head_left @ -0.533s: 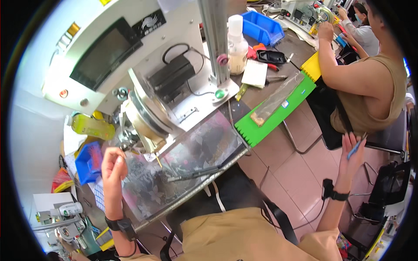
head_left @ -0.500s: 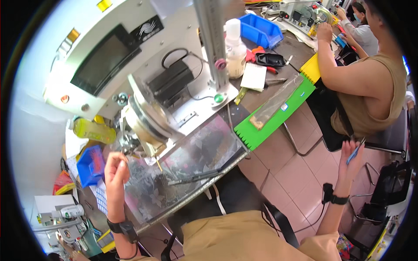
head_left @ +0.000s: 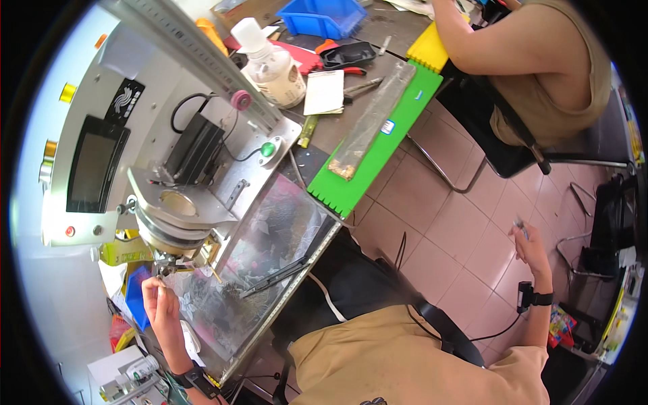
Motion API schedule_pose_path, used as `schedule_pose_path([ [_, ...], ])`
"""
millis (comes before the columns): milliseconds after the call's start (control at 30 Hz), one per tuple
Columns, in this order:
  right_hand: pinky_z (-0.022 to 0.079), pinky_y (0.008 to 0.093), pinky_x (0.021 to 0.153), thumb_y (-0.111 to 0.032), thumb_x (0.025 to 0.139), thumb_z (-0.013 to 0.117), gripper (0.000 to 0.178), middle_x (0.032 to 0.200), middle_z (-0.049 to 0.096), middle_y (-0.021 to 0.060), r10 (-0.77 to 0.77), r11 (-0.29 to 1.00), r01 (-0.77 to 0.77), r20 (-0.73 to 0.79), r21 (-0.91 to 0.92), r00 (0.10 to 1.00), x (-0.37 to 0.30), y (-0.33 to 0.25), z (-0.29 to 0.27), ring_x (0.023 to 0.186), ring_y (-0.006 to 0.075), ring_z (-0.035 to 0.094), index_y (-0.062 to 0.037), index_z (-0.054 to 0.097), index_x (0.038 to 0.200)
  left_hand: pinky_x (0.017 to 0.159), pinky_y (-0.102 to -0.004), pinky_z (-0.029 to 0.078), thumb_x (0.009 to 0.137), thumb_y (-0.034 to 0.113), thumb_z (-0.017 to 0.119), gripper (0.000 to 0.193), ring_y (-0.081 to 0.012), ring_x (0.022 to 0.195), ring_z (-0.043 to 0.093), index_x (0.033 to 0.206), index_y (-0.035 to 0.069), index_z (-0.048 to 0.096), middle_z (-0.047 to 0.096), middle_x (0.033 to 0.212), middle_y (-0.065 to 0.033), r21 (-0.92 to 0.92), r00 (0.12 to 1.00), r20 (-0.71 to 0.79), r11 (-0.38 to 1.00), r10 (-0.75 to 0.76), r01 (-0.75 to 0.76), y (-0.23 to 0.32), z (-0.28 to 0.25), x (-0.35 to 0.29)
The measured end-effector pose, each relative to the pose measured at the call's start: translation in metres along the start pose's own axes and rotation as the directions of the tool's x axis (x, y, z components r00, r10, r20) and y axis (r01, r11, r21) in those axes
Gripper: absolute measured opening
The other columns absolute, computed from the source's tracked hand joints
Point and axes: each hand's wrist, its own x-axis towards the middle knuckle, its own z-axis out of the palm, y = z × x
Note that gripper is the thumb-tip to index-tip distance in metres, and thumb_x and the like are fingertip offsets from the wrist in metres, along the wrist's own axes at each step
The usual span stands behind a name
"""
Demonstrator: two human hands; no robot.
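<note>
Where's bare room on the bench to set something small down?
Most likely the patterned mat, between the machine base, green board and slender black tool. Another patch lies between that tool and the bench's front edge. It's crowded around the left hand, near a blue bin, and around the bottle and notepad.

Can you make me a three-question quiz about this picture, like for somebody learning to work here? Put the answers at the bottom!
1. Which hand is closer to the round drum?
2. True or false: the long clear packet lies on the green strip.
3. Pick one: the open bin near the top of the picture is A) red, B) blue, C) yellow.

Key:
1. The left hand; the right hand is out over the floor.
2. True.
3. B.
</note>
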Motion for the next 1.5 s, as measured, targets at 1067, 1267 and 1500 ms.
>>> schedule_pose_path([
  [1067, 0.028, 0.0211, 0.048, -0.044, 0.110, 0.025, 0.059, 0.060, 0.034, -0.0060, -0.094, 0.977, -0.165, 0.967, 0.136, 0.238, -0.058, -0.260, 0.491, 0.050, 0.0038, 0.027, 0.0021, 0.061, 0.111, 0.074, -0.0289, 0.045, 0.094, 0.006, 0.057, 0.009, -0.0171, 0.081, 0.060, 0.098, 0.000, 0.064, 0.067, 0.091, -0.0089, 0.160, 0.990, 0.129, 0.984, 0.061, -0.082, 0.023, -0.008, 0.019],
  [1267, 0.027, 0.0217, 0.047, -0.049, 0.109, 0.021, 0.064, 0.058, 0.034, -0.0053, -0.103, 0.980, -0.136, 0.959, 0.143, 0.264, -0.053, -0.270, 0.509, 0.049, 0.0047, 0.027, 0.0016, 0.061, 0.108, 0.067, -0.0317, 0.042, 0.090, 0.001, 0.057, 0.015, -0.0197, 0.071, 0.061, 0.102, 0.005, 0.066, 0.067, 0.088, -0.0027, 0.126, 0.966, 0.224, 0.979, 0.132, -0.163, 0.018, -0.014, 0.029],
  [1500, 0.025, 0.0234, 0.046, -0.053, 0.108, 0.022, 0.069, 0.055, 0.029, -0.0055, -0.089, 0.900, -0.397, 0.966, 0.182, 0.242, -0.050, -0.261, 0.515, 0.046, 0.0063, 0.025, 0.0041, 0.059, 0.101, 0.067, -0.0310, 0.042, 0.091, 0.002, 0.059, 0.011, -0.0199, 0.069, 0.059, 0.099, 0.002, 0.066, 0.067, 0.086, -0.0076, 0.119, 0.973, 0.199, 0.983, 0.115, -0.140, 0.016, -0.014, 0.023],
])
